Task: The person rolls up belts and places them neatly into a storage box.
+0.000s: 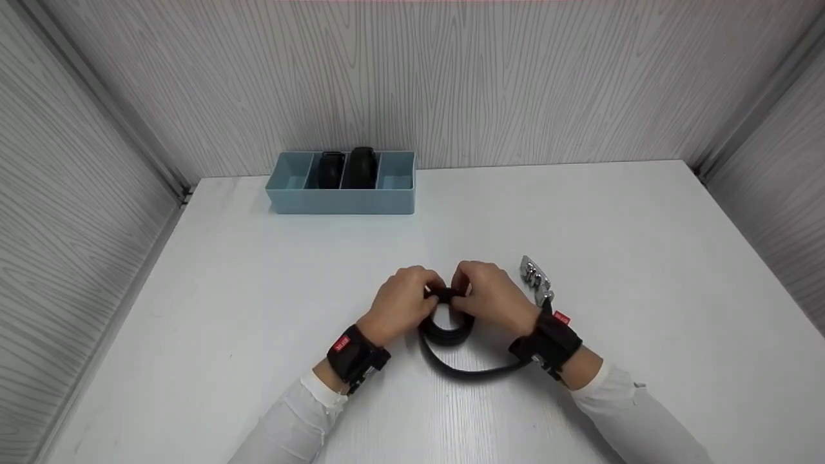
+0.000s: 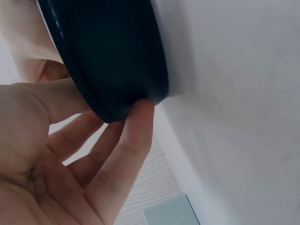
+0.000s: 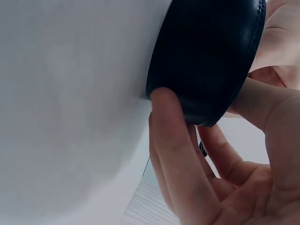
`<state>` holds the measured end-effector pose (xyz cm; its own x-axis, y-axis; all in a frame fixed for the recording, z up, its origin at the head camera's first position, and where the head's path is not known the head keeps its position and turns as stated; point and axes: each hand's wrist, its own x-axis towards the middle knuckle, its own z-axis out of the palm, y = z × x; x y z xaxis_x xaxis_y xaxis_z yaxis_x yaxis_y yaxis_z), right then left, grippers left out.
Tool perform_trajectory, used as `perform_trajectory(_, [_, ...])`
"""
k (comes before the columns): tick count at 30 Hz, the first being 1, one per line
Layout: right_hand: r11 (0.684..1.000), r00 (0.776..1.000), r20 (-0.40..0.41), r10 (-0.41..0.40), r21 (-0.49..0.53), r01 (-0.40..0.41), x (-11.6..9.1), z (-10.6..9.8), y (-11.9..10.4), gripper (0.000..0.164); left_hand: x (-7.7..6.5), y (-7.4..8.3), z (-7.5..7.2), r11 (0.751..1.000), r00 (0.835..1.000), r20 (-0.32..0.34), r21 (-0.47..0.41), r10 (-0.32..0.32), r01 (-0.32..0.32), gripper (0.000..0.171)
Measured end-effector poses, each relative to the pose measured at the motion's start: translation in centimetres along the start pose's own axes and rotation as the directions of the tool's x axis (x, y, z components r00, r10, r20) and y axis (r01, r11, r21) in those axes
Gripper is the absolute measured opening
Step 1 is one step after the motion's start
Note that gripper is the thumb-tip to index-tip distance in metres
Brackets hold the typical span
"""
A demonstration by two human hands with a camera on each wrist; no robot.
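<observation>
A black leather belt (image 1: 446,336) lies partly rolled into a ring, standing on its edge on the table. Its loose end curves out to the right, passing under the right wrist to a silver metal buckle (image 1: 535,276). With thumb inside the ring and fingers outside, my left hand (image 1: 401,303) pinches the far-left part of the roll. My right hand (image 1: 495,299) grips the far-right part the same way, close beside the left. Stitching along the edge of the belt (image 2: 112,51) shows in the left wrist view; the right wrist view shows fingertips pressed on the smooth outer face.
A blue divided box (image 1: 341,202) stands at the back left, against the wall. Its two middle compartments hold a black roll (image 1: 330,171) and a larger black roll (image 1: 363,169). Wood-grain panels (image 1: 515,84) enclose the white table (image 1: 258,290) at the back and sides.
</observation>
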<state>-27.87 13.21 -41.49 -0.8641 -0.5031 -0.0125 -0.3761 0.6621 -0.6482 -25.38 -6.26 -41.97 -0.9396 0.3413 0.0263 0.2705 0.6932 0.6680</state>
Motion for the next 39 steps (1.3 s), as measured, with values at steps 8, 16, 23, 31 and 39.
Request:
perform_trajectory(8, [1.000, 1.000, -0.009, -0.001, -0.008, 0.001, -0.08, 0.10, -0.08, 0.010, 0.00, -0.06, 0.05, 1.000, 1.000, -0.005, -0.019, 0.006, -0.006, 0.016])
perform_trajectory(16, [0.997, 0.998, -0.028, 0.058, -0.044, -0.059, -0.09, 0.00, -0.07, 0.013, 0.06, 0.12, -0.04, 0.998, 0.998, 0.005, -0.009, -0.068, 0.068, 0.016])
perform_trajectory(23, [0.997, 0.997, 0.013, 0.077, -0.003, -0.077, -0.13, -0.10, 0.01, 0.016, 0.15, -0.04, 0.09, 0.999, 0.999, 0.003, -0.003, -0.053, 0.053, 0.016])
perform_trajectory(31, [0.999, 0.999, 0.012, 0.033, -0.020, -0.033, -0.08, -0.06, -0.11, 0.015, -0.05, 0.09, -0.10, 1.000, 1.000, 0.018, -0.015, -0.003, 0.003, 0.016])
perform_trajectory(39, [1.000, 0.999, 0.019, 0.031, 0.003, -0.031, -0.11, 0.02, -0.18, 0.012, -0.07, 0.07, -0.11, 0.999, 0.999, 0.033, -0.032, 0.011, -0.010, 0.016])
